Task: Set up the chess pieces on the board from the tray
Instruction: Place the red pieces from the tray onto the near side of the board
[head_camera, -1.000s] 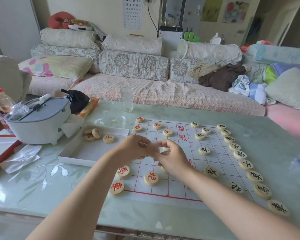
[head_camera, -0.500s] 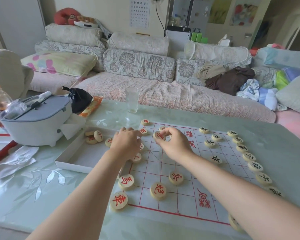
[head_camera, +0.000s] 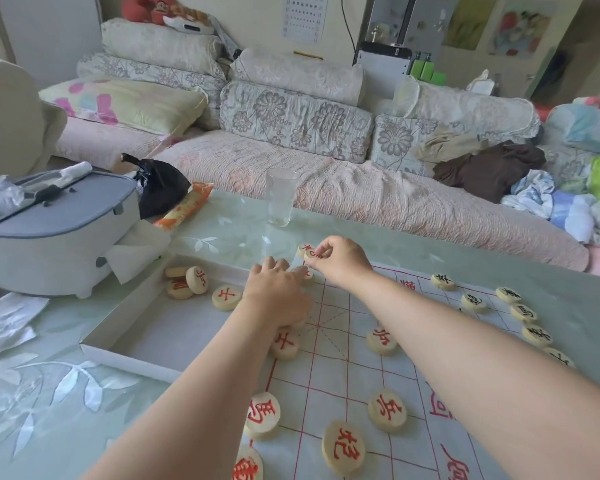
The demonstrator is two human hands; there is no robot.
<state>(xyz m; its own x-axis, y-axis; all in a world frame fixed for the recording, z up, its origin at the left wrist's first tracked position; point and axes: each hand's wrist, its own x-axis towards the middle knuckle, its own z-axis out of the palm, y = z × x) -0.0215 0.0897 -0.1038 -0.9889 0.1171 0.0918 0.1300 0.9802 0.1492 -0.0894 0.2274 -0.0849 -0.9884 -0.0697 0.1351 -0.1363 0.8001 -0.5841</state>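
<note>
Head view. The white paper chess board with red grid lines (head_camera: 343, 358) lies on the pale green glass table (head_camera: 32, 410). The right hand (head_camera: 340, 259) reaches to the board's far left corner, thumb and forefinger pinched on a round wooden disc piece with red lettering (head_camera: 311, 253). The left hand (head_camera: 278, 292) rests knuckles-up at the board's left edge; its fingers are curled, and what they hold cannot be told. The shallow white tray (head_camera: 125, 358), beside the board on the left, contains four red-lettered discs (head_camera: 226, 296). Black-lettered discs (head_camera: 473, 301) line the right side. A clear drinking glass (head_camera: 280, 197) stands beyond the board. A grey-lidded white appliance (head_camera: 56, 233) sits just beside the tray.
</note>
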